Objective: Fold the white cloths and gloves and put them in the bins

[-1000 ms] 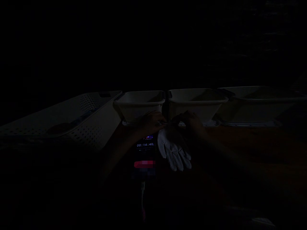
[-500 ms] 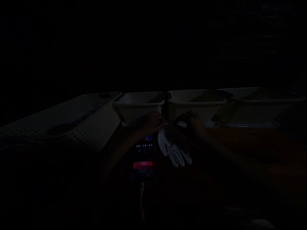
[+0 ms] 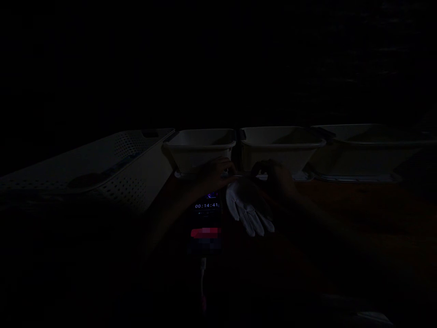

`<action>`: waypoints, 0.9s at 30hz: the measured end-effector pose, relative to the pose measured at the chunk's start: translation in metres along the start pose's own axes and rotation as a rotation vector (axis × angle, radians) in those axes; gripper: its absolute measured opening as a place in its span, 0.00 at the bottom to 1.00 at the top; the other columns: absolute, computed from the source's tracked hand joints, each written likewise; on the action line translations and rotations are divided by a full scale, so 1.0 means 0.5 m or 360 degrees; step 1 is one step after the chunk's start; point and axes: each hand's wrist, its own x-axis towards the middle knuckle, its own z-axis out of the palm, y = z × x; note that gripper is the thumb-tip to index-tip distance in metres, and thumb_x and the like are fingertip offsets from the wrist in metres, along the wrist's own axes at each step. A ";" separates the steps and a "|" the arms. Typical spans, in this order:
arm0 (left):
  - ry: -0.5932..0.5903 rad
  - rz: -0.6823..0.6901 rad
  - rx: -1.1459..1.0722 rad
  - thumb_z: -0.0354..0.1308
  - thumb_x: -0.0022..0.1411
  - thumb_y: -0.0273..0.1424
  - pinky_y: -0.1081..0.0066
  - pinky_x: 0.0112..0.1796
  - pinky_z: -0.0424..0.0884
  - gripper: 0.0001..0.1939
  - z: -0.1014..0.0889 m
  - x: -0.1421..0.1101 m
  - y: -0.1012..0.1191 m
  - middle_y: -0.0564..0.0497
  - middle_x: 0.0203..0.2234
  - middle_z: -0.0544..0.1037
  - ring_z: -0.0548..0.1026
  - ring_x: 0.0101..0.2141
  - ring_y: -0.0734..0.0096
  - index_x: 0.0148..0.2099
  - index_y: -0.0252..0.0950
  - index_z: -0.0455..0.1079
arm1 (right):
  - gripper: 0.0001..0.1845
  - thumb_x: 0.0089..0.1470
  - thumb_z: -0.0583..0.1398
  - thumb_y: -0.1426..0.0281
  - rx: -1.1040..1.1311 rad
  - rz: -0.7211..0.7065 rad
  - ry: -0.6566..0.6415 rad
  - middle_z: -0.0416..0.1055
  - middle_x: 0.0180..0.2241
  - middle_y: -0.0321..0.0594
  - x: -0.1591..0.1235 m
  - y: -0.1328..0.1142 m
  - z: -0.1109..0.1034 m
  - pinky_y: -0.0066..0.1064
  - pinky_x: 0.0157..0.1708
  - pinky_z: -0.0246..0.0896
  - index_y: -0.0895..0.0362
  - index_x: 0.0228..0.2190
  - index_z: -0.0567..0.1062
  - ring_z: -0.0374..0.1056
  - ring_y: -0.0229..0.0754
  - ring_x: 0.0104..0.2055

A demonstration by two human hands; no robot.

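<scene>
In very dim light, a pale work glove hangs or lies with its fingers towards me and its cuff away from me. My left hand is closed, thumb and fingers pinching the left end of the cuff. At the cuff's right end, my right hand is also closed in a pinch, mostly in shadow. The cuff edge runs as a thin light line between the two hands. Whether the glove touches the tabletop I cannot tell.
A phone showing a timer lies left of the glove, with a white cable running towards me. A perforated basket stands at the left. Three pale bins line the back.
The view has shifted very slightly. Both hands keep their hold on the glove's cuff, with hardly any visible movement.
</scene>
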 end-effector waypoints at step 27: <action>0.0079 -0.0098 -0.0109 0.58 0.54 0.30 0.74 0.34 0.64 0.06 0.008 -0.001 0.009 0.52 0.28 0.70 0.69 0.32 0.74 0.30 0.33 0.65 | 0.07 0.42 0.59 0.75 0.0395 0.0026 -0.0013 0.71 0.32 0.37 -0.002 -0.003 0.005 0.27 0.34 0.59 0.57 0.29 0.73 0.67 0.37 0.33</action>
